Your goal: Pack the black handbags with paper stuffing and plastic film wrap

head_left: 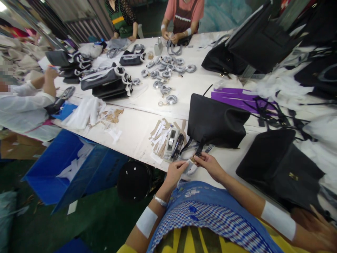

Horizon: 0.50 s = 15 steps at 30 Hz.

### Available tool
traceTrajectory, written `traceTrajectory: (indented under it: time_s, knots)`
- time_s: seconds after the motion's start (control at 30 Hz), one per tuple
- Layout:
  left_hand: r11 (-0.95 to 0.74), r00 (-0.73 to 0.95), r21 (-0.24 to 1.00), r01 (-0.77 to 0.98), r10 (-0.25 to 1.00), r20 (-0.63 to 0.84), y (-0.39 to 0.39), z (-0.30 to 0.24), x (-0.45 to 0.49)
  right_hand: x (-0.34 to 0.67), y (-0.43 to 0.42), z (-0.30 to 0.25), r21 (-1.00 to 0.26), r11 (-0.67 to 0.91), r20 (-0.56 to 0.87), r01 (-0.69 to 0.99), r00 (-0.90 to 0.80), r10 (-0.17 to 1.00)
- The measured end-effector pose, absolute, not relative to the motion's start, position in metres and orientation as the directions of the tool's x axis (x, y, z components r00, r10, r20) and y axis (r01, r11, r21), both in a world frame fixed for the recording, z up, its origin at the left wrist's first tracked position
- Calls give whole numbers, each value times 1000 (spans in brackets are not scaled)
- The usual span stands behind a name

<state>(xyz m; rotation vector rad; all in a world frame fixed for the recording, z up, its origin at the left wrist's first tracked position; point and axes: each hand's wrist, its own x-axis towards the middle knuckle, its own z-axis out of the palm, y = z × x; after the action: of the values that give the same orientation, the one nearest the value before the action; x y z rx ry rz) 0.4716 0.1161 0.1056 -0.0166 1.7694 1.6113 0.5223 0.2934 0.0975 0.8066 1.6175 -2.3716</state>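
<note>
A black bag (216,121) lies on the table just beyond my hands. From its near side a black strap (200,147) runs to a small gold-coloured metal clasp (193,159). My right hand (209,166) pinches the strap end by the clasp between thumb and fingers. My left hand (176,172) is closed in a pinch on a pale grey, wrapped strap (190,168), its fingertips close to the clasp. Whether the two are joined is too small to tell. Left of the hands stands a tape dispenser (170,144), with a dark stapler-like tool (178,146) against it.
Paper strips (159,135) lie around the dispenser. Coiled grey straps (165,73) and stacked bags (110,84) sit farther back. More black bags (281,168) and purple sheets (234,100) are at right. A blue bin (92,172) stands below the table edge. Co-workers sit across and at left.
</note>
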Motion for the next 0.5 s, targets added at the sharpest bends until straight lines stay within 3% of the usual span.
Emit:
traceTrajectory:
  time_s: [0.5]
  knots:
    - [241,-589,746,-620,485,-646,116,97,482,518,301,100,-755,-461,-593,467,-786,174]
